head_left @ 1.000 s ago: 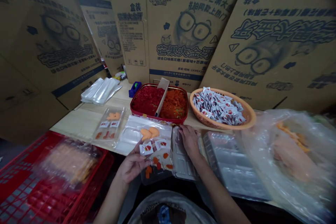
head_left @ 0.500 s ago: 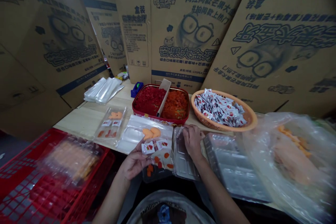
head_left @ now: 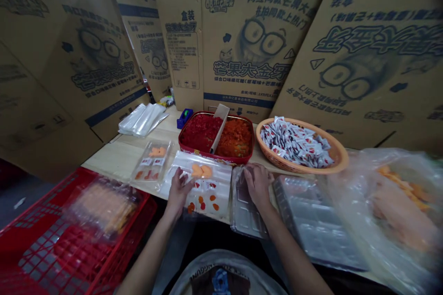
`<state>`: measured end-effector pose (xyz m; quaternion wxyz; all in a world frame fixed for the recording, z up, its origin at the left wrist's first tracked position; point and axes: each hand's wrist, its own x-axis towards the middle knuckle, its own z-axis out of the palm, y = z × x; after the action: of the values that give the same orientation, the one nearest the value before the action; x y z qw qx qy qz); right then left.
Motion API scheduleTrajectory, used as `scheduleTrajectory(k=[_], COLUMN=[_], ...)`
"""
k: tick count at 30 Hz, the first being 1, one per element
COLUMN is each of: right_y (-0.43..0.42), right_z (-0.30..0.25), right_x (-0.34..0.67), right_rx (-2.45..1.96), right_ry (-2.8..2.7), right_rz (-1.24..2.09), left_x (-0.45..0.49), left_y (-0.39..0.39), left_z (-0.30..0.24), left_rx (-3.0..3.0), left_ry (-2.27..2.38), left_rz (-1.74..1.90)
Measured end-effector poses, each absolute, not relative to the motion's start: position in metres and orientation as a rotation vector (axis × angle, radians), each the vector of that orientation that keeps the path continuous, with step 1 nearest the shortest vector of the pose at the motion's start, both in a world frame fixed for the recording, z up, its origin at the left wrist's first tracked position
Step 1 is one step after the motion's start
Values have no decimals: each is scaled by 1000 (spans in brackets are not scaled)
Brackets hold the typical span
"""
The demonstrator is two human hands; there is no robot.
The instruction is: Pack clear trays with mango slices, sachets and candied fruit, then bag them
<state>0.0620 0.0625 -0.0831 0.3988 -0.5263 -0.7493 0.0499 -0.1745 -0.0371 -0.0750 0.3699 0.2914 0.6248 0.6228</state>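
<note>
L hand (head_left: 180, 189) was at the L edge of the filled tray (head_left: 204, 191), thumb & fingers spread apart, thumb reaching in toward the sachet rows; couldn't tell if the tips touched. R hand (head_left: 259, 183) lay over the far end of a clear tray (head_left: 247, 212), fingers bent down on it; couldn't tell if they pinched the rim or just rested.

Filled tray sat in front of the person, btwn both hands, near the front edge of the surface (head_left: 117, 151), w/ clear plastic sheeting (head_left: 175, 163) showing beyond it. In it: orange pcs (head_left: 201, 170) at the far end, 2 sachets mid-tray, red-orange gummies (head_left: 201, 200) nearest the person. Clear tray was just R of it; a tray stack (head_left: 314, 226) was R of that.

Farther L, a packed tray (head_left: 151, 163) w/ similar contents lay flat, clear bags (head_left: 143, 120) behind it. Red crate (head_left: 138, 221) stood low at L w/ bagged goods (head_left: 104, 205) in it. Behind the filled tray: red tub (head_left: 194, 149), cardboard divider (head_left: 219, 129) btwn red & orange bits, blue tape dispenser (head_left: 184, 118) just L. Orange basket (head_left: 342, 161), R of the tub, was heaped w/ sachets (head_left: 294, 143). Far R, a big plastic bag (head_left: 398, 212) held orange & pinkish stuff, blurred. Printed cartons (head_left: 249, 55) walled the back.
</note>
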Motion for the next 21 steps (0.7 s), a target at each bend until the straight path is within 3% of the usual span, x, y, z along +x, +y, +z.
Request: scheduleTrajectory(k=[5, 10, 16, 21], right_y=[64, 64, 59, 59], right_z=[-84, -82, -79, -76], right_x=[63, 62, 67, 72], right_rx=[-1344, -1384, -1269, -1250], right_ry=[-1912, -1925, -1804, -1700], right_rz=[162, 187, 291, 403], left_x=[-166, -163, -117, -73], left_y=[-26, -21, -4, 26], left_z=[-99, -88, -50, -47], left_rx=[1393, 1468, 1220, 1040], left_ry=[2048, 2079, 1533, 1289], left_rz=[1462, 1436, 1325, 1118])
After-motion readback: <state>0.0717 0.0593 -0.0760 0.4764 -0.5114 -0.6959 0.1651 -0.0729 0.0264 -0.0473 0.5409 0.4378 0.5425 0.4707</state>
